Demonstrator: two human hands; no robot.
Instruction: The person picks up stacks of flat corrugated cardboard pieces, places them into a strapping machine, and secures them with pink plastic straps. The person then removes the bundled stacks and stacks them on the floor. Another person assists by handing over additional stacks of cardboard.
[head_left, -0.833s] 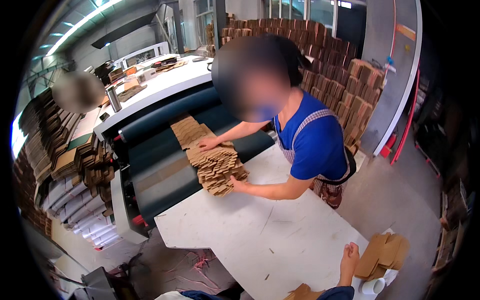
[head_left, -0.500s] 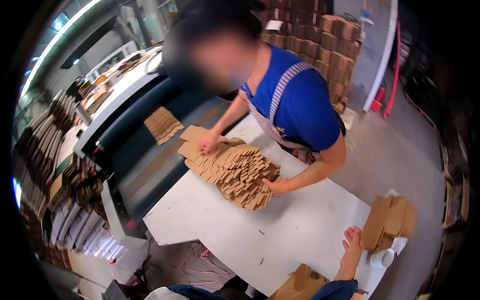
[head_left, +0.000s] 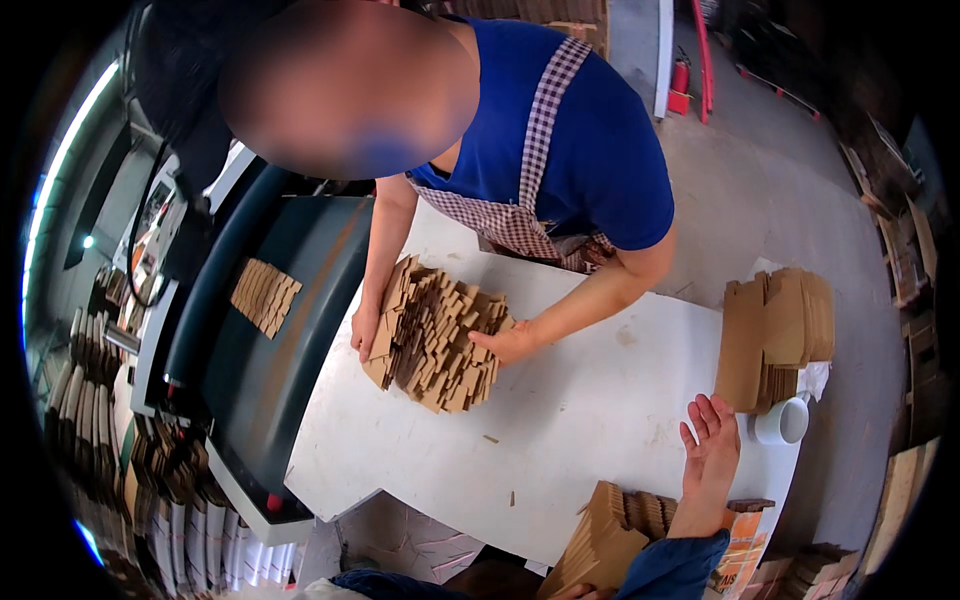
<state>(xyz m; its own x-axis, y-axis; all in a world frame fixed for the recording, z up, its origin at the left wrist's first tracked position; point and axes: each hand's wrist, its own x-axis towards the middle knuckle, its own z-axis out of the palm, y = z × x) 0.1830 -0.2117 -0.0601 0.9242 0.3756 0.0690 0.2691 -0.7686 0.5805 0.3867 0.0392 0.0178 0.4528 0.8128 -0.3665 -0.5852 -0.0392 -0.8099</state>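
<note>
My right hand (head_left: 712,445) is raised over the near right part of the white table (head_left: 560,430), palm up, fingers stretched and apart, with nothing in it. Close beside its wrist leans a stack of brown cardboard pieces (head_left: 605,545). At the lower edge, against the bottom of that stack, a small part of my left hand (head_left: 585,592) shows; its grip is hidden. Across the table a co-worker in a blue shirt and checked apron holds a thick bundle of cardboard pieces (head_left: 440,335) between both hands.
A dark conveyor belt (head_left: 235,380) carries a small cardboard batch (head_left: 266,297) at the left. At the table's right end stand a cardboard stack (head_left: 770,330) and a white cup (head_left: 782,422). Small scraps (head_left: 491,438) lie on the table. Cardboard piles stand at both sides.
The co-worker's left-side hand has moved from atop the bundle to its side, and the bundle is now gathered upright. The near stack has risen further into view beside my right arm.
</note>
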